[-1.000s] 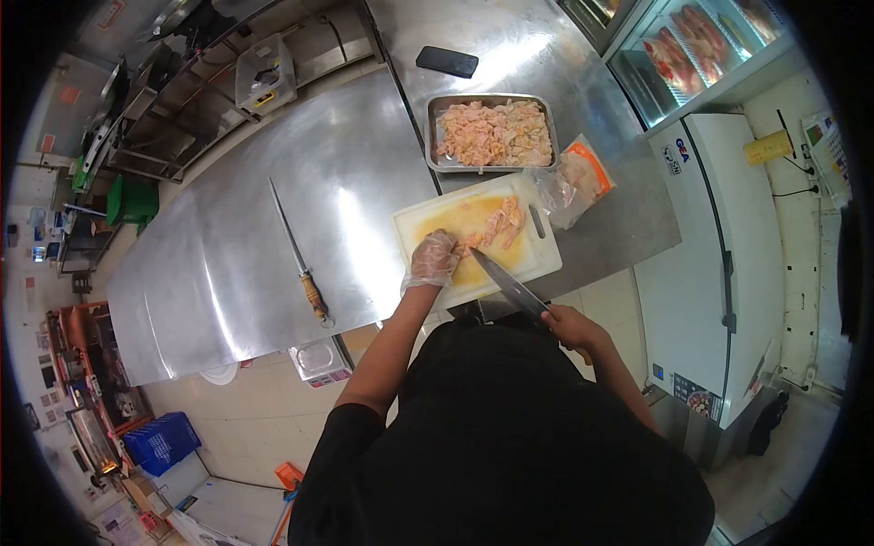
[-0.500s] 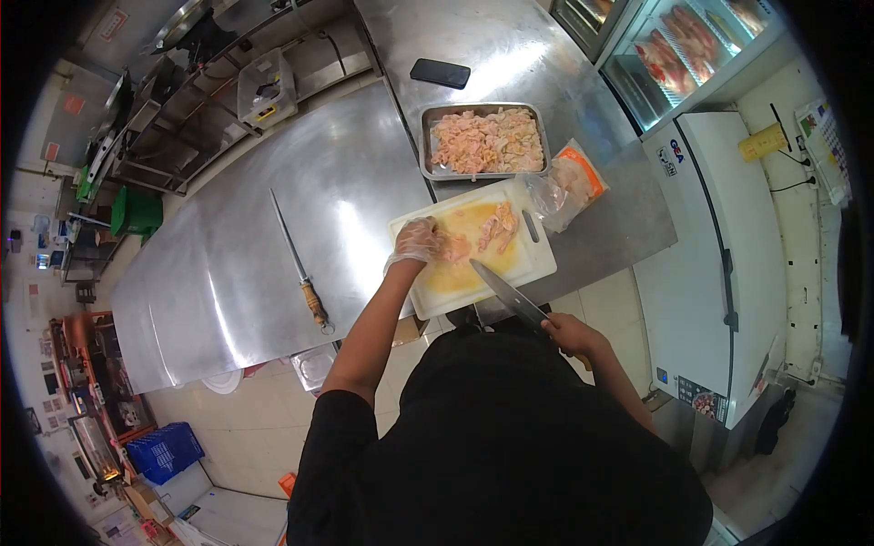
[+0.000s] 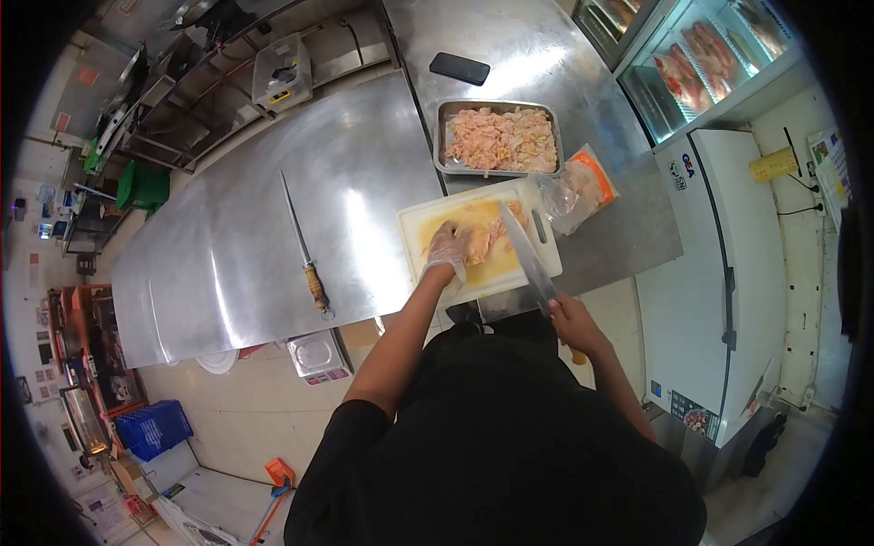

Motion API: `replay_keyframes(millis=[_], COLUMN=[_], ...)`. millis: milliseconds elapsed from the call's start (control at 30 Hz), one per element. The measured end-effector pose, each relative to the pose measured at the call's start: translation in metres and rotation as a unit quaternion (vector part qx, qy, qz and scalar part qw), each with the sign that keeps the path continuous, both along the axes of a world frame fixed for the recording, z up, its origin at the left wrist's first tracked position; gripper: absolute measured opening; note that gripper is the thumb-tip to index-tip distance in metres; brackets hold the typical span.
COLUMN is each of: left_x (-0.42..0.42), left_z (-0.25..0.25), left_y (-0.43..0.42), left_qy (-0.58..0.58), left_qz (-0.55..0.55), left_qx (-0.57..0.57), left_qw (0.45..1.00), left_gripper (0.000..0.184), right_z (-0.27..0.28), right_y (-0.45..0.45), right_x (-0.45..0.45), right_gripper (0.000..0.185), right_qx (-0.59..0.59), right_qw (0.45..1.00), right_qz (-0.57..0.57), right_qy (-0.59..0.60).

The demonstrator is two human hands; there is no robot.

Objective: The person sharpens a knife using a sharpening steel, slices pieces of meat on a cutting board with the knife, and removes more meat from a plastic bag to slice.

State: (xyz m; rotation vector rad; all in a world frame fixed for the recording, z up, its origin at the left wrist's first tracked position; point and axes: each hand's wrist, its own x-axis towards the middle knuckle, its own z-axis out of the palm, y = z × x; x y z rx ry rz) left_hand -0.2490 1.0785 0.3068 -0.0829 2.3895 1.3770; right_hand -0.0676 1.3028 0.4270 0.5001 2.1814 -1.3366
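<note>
My left hand, in a clear plastic glove, has its fingers on a piece of raw meat lying on the white cutting board. The board's middle is stained yellow. In my right hand, which is bare, is the handle of a large knife. The blade slants up over the board's right part, its tip by more meat pieces. Behind the board stands a metal tray of cut raw meat. A plastic bag with an orange band lies beside the board's upper right corner.
A sharpening steel lies on the metal table to the left. A black phone is behind the tray. To the right stand a white freezer and a glass-fronted display fridge. A scale sits below the table edge.
My left hand has moved right to the meat near the board's middle. The knife has swung up and right, its blade now over the board's right side. The camera view has shifted slightly.
</note>
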Motion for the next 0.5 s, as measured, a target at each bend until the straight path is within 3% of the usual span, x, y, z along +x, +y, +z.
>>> replay_keyframes(millis=[33, 100, 200, 500], left_x=[0.005, 0.017, 0.027, 0.033], left_z=[-0.019, -0.034, -0.031, -0.005], left_y=[0.000, -0.004, -0.007, -0.008], left_qy=[0.028, 0.038, 0.056, 0.063], left_qz=[0.027, 0.064, 0.103, 0.061], left_qx=[-0.118, -0.105, -0.118, -0.170], left_qw=[0.992, 0.992, 0.986, 0.981], left_gripper=[0.026, 0.027, 0.026, 0.024], right_z=[-0.015, -0.063, -0.068, -0.056], right_y=[-0.007, -0.020, -0.046, -0.046], right_x=[-0.004, -0.012, -0.029, -0.032], right_gripper=[0.027, 0.023, 0.022, 0.021], right_qx=[0.002, 0.172, 0.178, 0.264], right_qw=[1.000, 0.958, 0.964, 0.944], right_qz=[0.002, 0.136, 0.173, 0.190], right_qy=[-0.001, 0.186, 0.091, 0.064])
